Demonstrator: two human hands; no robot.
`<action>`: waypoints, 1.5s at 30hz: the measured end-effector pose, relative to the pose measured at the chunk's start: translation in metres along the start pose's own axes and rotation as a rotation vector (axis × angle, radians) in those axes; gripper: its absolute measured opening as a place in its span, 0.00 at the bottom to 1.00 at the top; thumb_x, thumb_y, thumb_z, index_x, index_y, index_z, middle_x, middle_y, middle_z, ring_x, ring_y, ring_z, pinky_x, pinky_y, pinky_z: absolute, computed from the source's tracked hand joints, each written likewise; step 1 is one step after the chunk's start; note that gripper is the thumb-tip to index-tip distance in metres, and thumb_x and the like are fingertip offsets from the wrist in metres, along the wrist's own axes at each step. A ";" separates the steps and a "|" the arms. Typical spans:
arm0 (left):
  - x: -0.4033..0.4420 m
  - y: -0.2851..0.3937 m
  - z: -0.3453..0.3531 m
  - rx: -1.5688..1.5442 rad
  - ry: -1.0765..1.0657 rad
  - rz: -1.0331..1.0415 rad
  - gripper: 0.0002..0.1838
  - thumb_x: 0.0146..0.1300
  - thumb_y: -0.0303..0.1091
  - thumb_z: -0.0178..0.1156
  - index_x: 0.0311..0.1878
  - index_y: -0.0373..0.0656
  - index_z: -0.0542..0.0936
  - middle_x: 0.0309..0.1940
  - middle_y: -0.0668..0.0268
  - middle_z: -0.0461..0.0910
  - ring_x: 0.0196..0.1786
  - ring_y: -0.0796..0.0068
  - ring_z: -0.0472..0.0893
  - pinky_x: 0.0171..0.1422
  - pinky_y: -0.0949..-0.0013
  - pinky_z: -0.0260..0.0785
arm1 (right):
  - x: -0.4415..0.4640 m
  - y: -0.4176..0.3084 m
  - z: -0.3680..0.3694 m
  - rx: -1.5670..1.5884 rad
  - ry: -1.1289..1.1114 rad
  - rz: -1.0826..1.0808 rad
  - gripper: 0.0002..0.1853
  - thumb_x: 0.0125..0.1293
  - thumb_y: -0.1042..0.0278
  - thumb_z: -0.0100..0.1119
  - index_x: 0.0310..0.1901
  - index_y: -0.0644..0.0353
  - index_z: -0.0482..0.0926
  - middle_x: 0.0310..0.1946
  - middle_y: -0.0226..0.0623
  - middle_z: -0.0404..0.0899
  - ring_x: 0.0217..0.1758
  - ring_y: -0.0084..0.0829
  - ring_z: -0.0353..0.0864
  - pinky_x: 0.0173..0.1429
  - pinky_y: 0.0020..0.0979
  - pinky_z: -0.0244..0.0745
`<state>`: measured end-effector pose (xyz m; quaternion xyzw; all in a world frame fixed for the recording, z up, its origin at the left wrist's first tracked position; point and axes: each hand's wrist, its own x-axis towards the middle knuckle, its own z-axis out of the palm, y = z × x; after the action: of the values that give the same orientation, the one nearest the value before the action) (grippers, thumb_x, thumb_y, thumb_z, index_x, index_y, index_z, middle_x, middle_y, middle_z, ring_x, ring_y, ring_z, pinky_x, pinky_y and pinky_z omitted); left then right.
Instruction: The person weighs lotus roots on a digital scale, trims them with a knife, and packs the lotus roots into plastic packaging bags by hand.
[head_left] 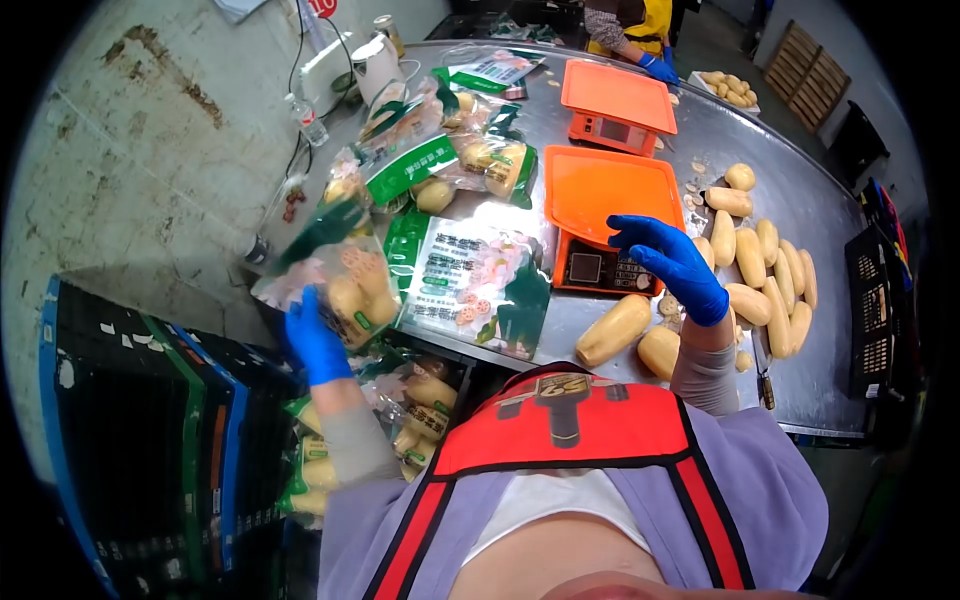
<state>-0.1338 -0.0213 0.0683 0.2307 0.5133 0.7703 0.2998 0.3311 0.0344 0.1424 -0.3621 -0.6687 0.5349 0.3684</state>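
My left hand (316, 338), in a blue glove, is closed on the lower edge of a clear and green plastic bag of lotus root (350, 285). That bag tilts at the table's left edge and is slightly blurred. My right hand (678, 268), also gloved, is raised over the front orange scale (590, 195) with its fingers loosely bent and apart, holding nothing. Between my hands a flat printed bag (465, 275) lies on the metal table. Peeled lotus roots (615, 330) lie below my right hand, with more to its right (750, 257).
Filled bags (435, 160) lie at the back left, near a water bottle (306, 122). A second orange scale (618, 100) stands behind the first. A knife (764, 375) lies at the right front. Stacked black crates (130, 430) stand left. Another person's gloved hand (660, 68) shows at the far end.
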 end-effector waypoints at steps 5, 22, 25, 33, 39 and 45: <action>0.054 -0.012 0.014 -0.052 0.008 0.057 0.10 0.62 0.28 0.56 0.44 0.33 0.75 0.40 0.59 0.78 0.40 0.69 0.78 0.45 0.67 0.72 | -0.005 0.009 -0.004 0.067 0.008 0.044 0.18 0.66 0.71 0.53 0.57 0.65 0.70 0.50 0.35 0.75 0.53 0.25 0.74 0.58 0.27 0.68; 0.129 -0.207 0.220 -0.407 -0.354 -0.622 0.21 0.67 0.45 0.49 0.56 0.40 0.71 0.52 0.58 0.75 0.54 0.58 0.73 0.62 0.57 0.62 | -0.003 0.064 0.034 0.269 -0.090 0.191 0.21 0.66 0.65 0.53 0.58 0.64 0.70 0.53 0.38 0.74 0.54 0.30 0.74 0.56 0.31 0.70; 0.175 -0.270 0.199 -0.285 -0.393 -0.624 0.20 0.66 0.44 0.49 0.54 0.40 0.72 0.49 0.58 0.75 0.49 0.59 0.75 0.55 0.58 0.67 | -0.011 0.069 0.028 0.287 -0.005 0.260 0.21 0.66 0.63 0.54 0.58 0.63 0.70 0.52 0.37 0.75 0.51 0.29 0.76 0.55 0.31 0.71; 0.119 -0.195 0.186 0.167 -0.537 -0.285 0.23 0.62 0.37 0.55 0.58 0.38 0.67 0.52 0.57 0.72 0.51 0.64 0.73 0.54 0.64 0.66 | 0.020 0.084 0.049 0.335 -0.005 0.250 0.21 0.65 0.67 0.54 0.59 0.62 0.69 0.49 0.36 0.77 0.49 0.27 0.76 0.54 0.28 0.70; 0.062 -0.184 0.142 0.371 -0.433 0.043 0.33 0.59 0.27 0.58 0.66 0.34 0.58 0.62 0.56 0.64 0.60 0.65 0.68 0.64 0.66 0.61 | 0.023 0.085 0.067 0.338 -0.052 0.275 0.21 0.63 0.64 0.59 0.55 0.64 0.73 0.46 0.32 0.78 0.48 0.21 0.75 0.53 0.26 0.70; -0.021 -0.173 0.115 0.370 -0.640 -0.162 0.23 0.60 0.24 0.57 0.60 0.35 0.68 0.57 0.58 0.71 0.58 0.70 0.71 0.62 0.69 0.63 | 0.003 0.094 0.066 0.330 -0.041 0.246 0.21 0.64 0.62 0.58 0.57 0.62 0.72 0.44 0.30 0.78 0.45 0.20 0.75 0.49 0.24 0.71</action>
<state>-0.0038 0.0899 -0.0511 0.4683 0.5407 0.5275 0.4584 0.2801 0.0236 0.0398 -0.3647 -0.5301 0.6854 0.3409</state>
